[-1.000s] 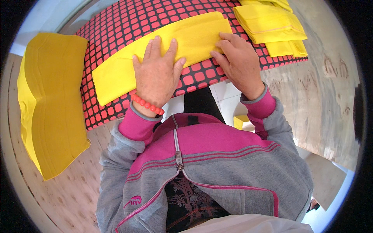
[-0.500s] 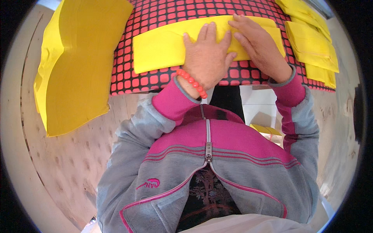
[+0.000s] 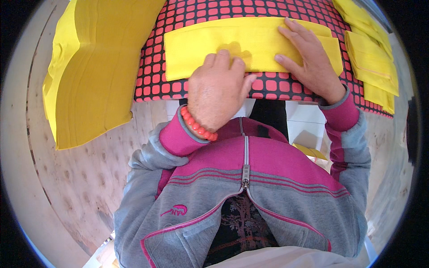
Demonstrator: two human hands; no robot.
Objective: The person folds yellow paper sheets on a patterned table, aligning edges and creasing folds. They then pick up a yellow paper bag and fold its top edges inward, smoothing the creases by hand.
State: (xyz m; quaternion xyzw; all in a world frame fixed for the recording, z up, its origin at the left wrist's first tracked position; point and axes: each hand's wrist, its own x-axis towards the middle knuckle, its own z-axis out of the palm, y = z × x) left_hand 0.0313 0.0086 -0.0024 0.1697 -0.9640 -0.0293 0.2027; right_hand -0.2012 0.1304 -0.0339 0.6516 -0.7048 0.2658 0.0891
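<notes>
A long folded piece of yellow cloth-like material (image 3: 196, 49) lies flat across a red-and-black checked surface (image 3: 154, 60) in front of me. My left hand (image 3: 215, 89), with a red bead bracelet at the wrist, is over the piece's near edge. Its fingers are slightly bent, the thumb stands apart, and its shadow falls on the yellow material; nothing is held. My right hand (image 3: 313, 62) rests with fingers spread on the piece's right part, near its layered end.
On the left, a big stack of yellow sheets (image 3: 98, 80) hangs past the surface's edge. Several folded yellow pieces (image 3: 371, 56) are piled at the right. Below, between my body and right arm, another yellow piece (image 3: 310, 152) shows. Pale wooden boards (image 3: 85, 187) lie at the left.
My left hand has drawn back toward me and to the left, off the middle of the folded piece, its fingers bending. My right hand stays on the piece, fingers more spread.
</notes>
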